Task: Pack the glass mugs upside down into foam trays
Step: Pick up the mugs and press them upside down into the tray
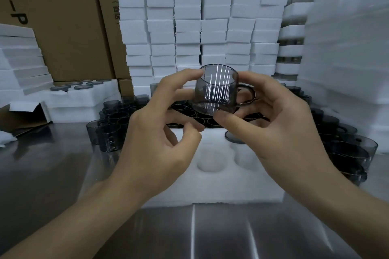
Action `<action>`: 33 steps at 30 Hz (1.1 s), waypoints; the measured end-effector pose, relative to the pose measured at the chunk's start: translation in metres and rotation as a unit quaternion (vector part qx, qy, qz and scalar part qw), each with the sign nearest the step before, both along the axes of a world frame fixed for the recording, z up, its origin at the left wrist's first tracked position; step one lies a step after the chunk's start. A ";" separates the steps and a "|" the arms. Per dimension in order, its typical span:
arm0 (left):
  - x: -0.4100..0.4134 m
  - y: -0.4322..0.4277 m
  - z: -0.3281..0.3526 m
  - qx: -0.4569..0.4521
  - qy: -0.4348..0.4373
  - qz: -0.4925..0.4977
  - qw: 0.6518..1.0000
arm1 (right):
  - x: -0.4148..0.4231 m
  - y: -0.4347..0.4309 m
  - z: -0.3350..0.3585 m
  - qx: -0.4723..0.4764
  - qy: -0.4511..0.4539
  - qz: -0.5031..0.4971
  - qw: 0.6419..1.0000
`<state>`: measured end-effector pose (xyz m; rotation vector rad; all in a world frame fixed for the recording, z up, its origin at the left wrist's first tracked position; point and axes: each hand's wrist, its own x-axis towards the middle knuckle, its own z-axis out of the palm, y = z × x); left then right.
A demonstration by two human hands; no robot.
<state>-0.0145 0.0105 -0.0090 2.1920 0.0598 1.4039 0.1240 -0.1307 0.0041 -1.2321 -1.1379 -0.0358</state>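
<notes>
Foam tray (210, 187): mug (232, 137); left hand (160, 132), right hand (280, 128) hold 2nd mug (216, 90)

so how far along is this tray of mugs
Early on. One seated mug looks base-up in the foam tray. The left hand and right hand hold the held mug above it. Two empty pockets show, and many loose mugs wait around.
</notes>
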 end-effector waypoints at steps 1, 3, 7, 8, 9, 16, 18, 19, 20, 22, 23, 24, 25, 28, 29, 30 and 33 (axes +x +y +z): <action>-0.001 0.000 0.000 -0.012 0.002 -0.004 1.000 | 0.000 0.000 0.000 -0.001 -0.013 -0.013 1.000; -0.003 -0.002 0.002 -0.035 -0.001 -0.017 0.999 | 0.000 0.000 -0.002 -0.013 -0.043 -0.038 0.998; -0.003 -0.006 0.006 -0.099 -0.009 -0.044 0.994 | 0.000 -0.002 -0.005 -0.016 -0.149 -0.123 0.981; -0.002 -0.007 0.006 -0.116 -0.011 -0.045 0.992 | 0.000 -0.002 -0.006 -0.013 -0.175 -0.134 0.975; -0.001 -0.008 0.007 -0.129 -0.012 -0.046 0.990 | 0.000 -0.002 -0.007 -0.010 -0.197 -0.141 0.970; 0.002 -0.010 0.012 -0.239 -0.003 -0.090 0.967 | 0.001 0.001 -0.009 -0.008 -0.183 -0.119 0.976; 0.002 -0.009 0.011 -0.260 0.011 -0.113 0.959 | 0.001 0.001 -0.009 -0.026 -0.159 -0.106 0.981; 0.003 -0.009 0.011 -0.270 0.019 -0.126 0.954 | 0.002 0.001 -0.009 -0.035 -0.148 -0.101 0.983; 0.003 -0.009 0.011 -0.280 0.026 -0.138 0.950 | 0.002 0.001 -0.009 -0.040 -0.140 -0.098 0.984; 0.004 -0.008 0.010 -0.286 0.035 -0.141 0.947 | 0.002 0.002 -0.010 -0.036 -0.138 -0.105 0.984; 0.004 -0.006 0.010 -0.281 0.037 -0.131 0.950 | 0.003 0.002 -0.010 -0.033 -0.143 -0.114 0.983; 0.005 -0.005 0.009 -0.273 0.037 -0.119 0.954 | 0.005 0.002 -0.009 -0.032 -0.152 -0.122 0.980; 0.005 -0.003 0.008 -0.267 0.036 -0.111 0.956 | 0.006 0.001 -0.009 -0.033 -0.163 -0.129 0.978; 0.005 -0.002 0.008 -0.266 0.042 -0.108 0.957 | 0.009 0.000 -0.008 -0.044 -0.196 -0.149 0.968; 0.004 -0.003 0.009 -0.265 0.049 -0.113 0.956 | 0.010 0.000 -0.009 -0.047 -0.204 -0.154 0.966; 0.004 -0.004 0.010 -0.263 0.056 -0.121 0.955 | 0.011 0.001 -0.009 -0.049 -0.210 -0.158 0.964; 0.001 -0.005 0.013 -0.262 0.087 -0.142 0.951 | 0.013 0.002 -0.012 -0.059 -0.222 -0.169 0.958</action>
